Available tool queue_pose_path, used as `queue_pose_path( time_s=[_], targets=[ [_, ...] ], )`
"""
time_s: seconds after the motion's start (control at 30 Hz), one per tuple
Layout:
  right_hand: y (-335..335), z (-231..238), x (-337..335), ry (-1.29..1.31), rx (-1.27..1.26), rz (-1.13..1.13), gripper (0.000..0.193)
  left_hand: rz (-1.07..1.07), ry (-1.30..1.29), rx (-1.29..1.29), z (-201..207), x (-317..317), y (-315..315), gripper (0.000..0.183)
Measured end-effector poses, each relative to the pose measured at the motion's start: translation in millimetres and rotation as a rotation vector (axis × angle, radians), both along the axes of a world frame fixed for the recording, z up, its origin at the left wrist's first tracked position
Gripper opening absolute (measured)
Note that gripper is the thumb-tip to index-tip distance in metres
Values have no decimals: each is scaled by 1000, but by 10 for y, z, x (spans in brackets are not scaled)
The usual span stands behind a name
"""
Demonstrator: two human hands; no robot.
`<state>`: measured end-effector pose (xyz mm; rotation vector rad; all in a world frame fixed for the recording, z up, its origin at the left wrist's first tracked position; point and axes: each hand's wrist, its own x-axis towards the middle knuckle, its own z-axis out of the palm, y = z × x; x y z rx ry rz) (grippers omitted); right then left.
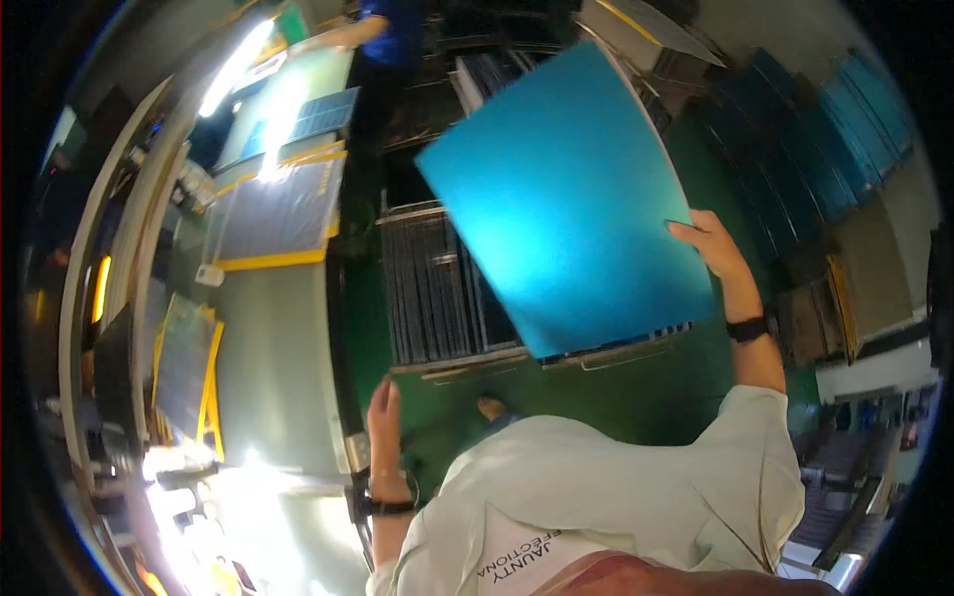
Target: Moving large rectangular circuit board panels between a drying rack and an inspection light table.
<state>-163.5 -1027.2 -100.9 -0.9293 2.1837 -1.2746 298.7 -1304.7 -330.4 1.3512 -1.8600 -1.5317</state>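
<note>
A large flat blue sheet (571, 209) is tilted in front of me, with its far corner raised. My right hand (708, 243) grips its right edge, thumb on the blue face and the other fingers mostly hidden behind. My left hand (386, 417) is low beside the workbench, well apart from the sheet. Its fingers are closed together, and a small dark tip shows above them that I cannot make out. Beneath the sheet, a rack (427, 372) holds dark panels (432, 288) standing in a row, partly covered.
On the left runs a long workbench (283, 368) with yellow-edged panels (278, 214) and a bright lamp (237, 68). Another person's arm (343, 36) reaches over its far end. Blue sheets (865, 109) stand at the right, near a yellow-edged stack (843, 308). The floor (626, 392) is green.
</note>
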Motion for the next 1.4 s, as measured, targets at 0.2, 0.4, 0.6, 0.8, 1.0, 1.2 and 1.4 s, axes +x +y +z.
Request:
queue_pose_path(
  time_s=[0.2, 0.4, 0.6, 0.8, 1.0, 1.2, 1.4],
  targets=[
    [-1746, -281, 787, -314, -130, 619, 30, -337, 1345, 809, 744, 111, -299, 61],
    [-3002, -375, 2288, -510, 33, 1005, 37, 484, 1339, 649, 723, 1604, 26, 35],
    [-3513, -654, 3619, -441, 157, 1176, 43, 699, 1361, 479, 675, 2680, 566, 35],
    [-3743, -787, 4362, -509, 302, 1270, 45, 851, 1295, 402, 581, 3306, 899, 41],
    [-3915, -1137, 4491, -602, 368, 1205, 45, 978, 1261, 348, 19, 3793, 1321, 45],
    [-4527, -1269, 4148, -619, 354, 1283, 42, 1338, 1177, 250, -140, 4198, 2113, 47],
    [-5200, -1287, 4234, -620, 516, 1342, 42, 1651, 1074, 27, 274, 4371, 3762, 54]
  ],
)
